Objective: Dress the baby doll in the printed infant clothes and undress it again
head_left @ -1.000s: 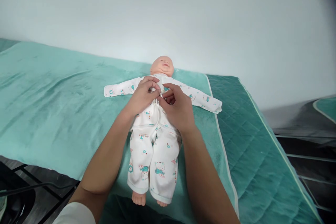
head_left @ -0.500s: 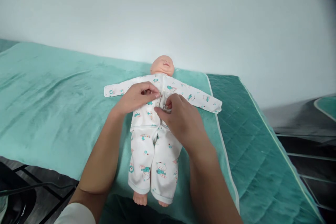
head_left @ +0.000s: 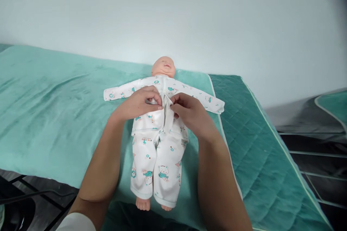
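A baby doll [head_left: 163, 67] lies on its back, head toward the wall, arms spread sideways. It wears a white printed jacket [head_left: 148, 124] and matching trousers [head_left: 142, 158]; its bare feet stick out below. At the chest, my left hand [head_left: 142, 101] pinches the jacket's front edge between thumb and fingers. My right hand [head_left: 188, 110] is closed on the opposite front edge, lifting it so that a narrow gap shows down the middle. Above the hands the jacket front looks closed, while its lower part hangs apart. Whether a fastener lies under the fingertips is hidden.
A light green blanket [head_left: 54, 115] with a pale border lies under the doll. It covers part of a darker quilted pad [head_left: 252, 144] on the right. Behind stands a white wall [head_left: 173, 14]. Dark shelf-like bars [head_left: 311, 153] show at the lower right.
My right hand has moved up slightly and now holds the jacket edge raised and turned outward. My left hand has slid a little lower along its edge. The view has shifted slightly.
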`<state>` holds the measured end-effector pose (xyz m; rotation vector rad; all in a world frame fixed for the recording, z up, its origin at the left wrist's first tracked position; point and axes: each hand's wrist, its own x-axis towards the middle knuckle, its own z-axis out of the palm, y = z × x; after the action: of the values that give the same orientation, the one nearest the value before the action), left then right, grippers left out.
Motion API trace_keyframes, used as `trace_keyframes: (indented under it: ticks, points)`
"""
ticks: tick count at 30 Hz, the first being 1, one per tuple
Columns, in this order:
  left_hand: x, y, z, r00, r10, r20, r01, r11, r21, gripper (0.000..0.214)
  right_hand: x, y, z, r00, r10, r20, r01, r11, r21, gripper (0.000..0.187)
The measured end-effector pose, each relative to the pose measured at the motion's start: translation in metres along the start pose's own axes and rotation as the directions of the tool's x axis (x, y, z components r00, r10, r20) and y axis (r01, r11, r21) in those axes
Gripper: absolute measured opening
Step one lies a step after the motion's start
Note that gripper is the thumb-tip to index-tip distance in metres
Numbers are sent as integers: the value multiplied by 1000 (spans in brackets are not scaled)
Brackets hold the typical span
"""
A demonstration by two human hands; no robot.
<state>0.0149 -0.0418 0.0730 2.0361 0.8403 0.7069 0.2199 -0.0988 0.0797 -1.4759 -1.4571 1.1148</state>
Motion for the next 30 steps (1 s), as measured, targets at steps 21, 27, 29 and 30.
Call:
trace_keyframes:
  ticks: [21,27,29,30]
  points:
    - [-3,7,5,988,-146,48,151,859,-488,24,13,20,0,983,-115,142,37,884,465,32]
    - [-2,5,7,987,-158,38,155,844,-513,25,11,19,0,981,-118,153,37,894,447,34]
    - [-1,5,7,987,-157,32,151,845,-513,27,11,19,0,978,-116,171,30,899,436,35]
    - [-1,6,7,987,-158,30,151,845,-513,28,10,18,0,977,-114,182,25,902,430,36]
